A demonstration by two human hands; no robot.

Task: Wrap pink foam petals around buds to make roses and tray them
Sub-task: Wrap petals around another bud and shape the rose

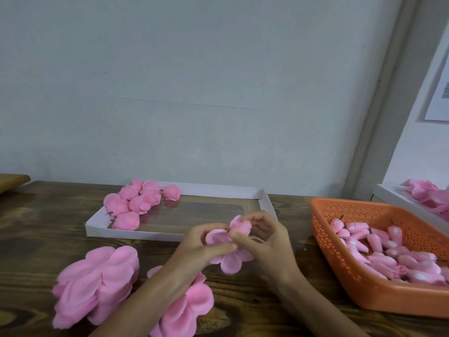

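Where the frame cuts in at far left: a tan board [13, 182] shows only one corner, at the table's back edge.
Petal stack [97, 285]: a thick pile of pink foam petals on the table at front left, well in front of the tray.
Second pile [194, 302]: more pink petals, partly hidden under the left forearm and cut by the bottom edge.
White tray [175, 235]: shallow, its near rim just behind the hands.
Finished roses [138, 200]: several closed pink heads bunched in the tray's back left corner, with dark stems barely showing.
Left hand [194, 249]: raised in front of the tray, thumb and curled fingers pinching the petals.
Rose in progress [239, 227]: held between both hands, petals spreading above and below the fingers. Its centre is hidden, so whether a bud sits inside cannot be told.
Right hand [272, 244]: fingers curled, thumb and forefinger nipping the same petals from the right.
Orange basket [364, 295]: perforated, on the table at right, cut by the frame edge.
Buds [393, 251]: pink, tapered, heaped inside the basket.
Second tray [393, 198]: behind the basket, mostly out of frame. Its pink pieces [422, 190] are too blurred to identify.
Table [48, 227]: dark, glossy, grained wood.
Room: a plain pale wall [194, 93], with a sheet of paper [439, 100] at far right, cut off.
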